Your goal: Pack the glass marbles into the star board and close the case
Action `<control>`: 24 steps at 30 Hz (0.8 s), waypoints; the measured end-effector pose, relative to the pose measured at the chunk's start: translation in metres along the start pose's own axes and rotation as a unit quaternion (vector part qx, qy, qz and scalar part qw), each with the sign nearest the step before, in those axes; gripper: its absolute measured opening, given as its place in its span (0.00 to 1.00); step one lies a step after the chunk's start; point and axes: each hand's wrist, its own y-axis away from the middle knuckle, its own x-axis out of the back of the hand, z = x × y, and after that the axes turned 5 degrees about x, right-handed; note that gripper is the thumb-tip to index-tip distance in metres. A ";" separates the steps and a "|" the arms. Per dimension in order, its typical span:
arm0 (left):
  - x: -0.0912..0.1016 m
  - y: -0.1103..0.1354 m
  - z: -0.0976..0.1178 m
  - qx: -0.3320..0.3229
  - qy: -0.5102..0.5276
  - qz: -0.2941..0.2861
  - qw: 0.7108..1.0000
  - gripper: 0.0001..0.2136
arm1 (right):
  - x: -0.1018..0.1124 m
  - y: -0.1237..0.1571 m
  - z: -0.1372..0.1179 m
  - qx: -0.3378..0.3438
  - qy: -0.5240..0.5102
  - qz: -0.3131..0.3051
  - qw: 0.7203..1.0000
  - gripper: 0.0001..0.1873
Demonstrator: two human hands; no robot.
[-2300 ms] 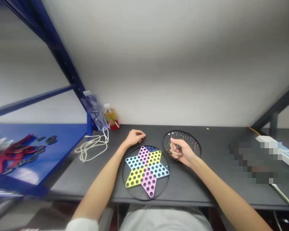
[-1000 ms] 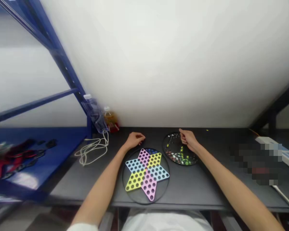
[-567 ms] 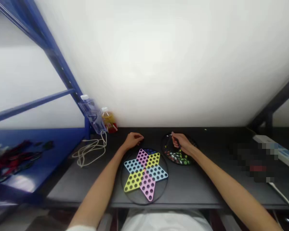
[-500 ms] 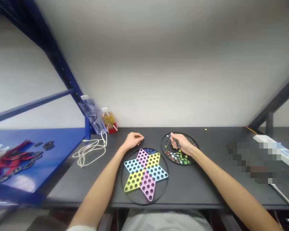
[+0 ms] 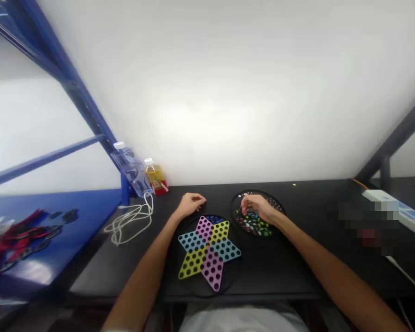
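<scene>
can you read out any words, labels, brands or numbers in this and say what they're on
No text is legible.
Small bottle: red-and-yellow markings too small and blurred to read.
White-and-blue strip: nothing legible.
Star board: no lettering visible.

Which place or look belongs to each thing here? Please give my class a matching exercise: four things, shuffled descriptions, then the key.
Things
1. Right hand
2. White cable
3. Star-shaped board
4. Left hand

Descriptions
A. Pink, yellow and blue sections, full of round holes
B. Close to the star-shaped board's far side
C. Over the round tray of small coloured pieces
D. In loose loops, below the bottles in the picture

Pairs: 1-C, 2-D, 3-A, 4-B
</scene>
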 end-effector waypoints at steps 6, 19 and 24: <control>0.001 -0.001 -0.001 -0.002 -0.007 -0.003 1.000 0.17 | 0.005 0.001 -0.001 0.012 -0.009 0.005 1.000 0.23; 0.001 -0.001 0.000 0.001 -0.006 -0.005 1.000 0.17 | 0.004 0.004 -0.004 0.015 -0.051 -0.024 0.998 0.21; 0.001 0.000 0.000 0.004 -0.001 -0.005 1.000 0.17 | 0.007 0.003 0.000 0.011 -0.055 -0.026 0.998 0.22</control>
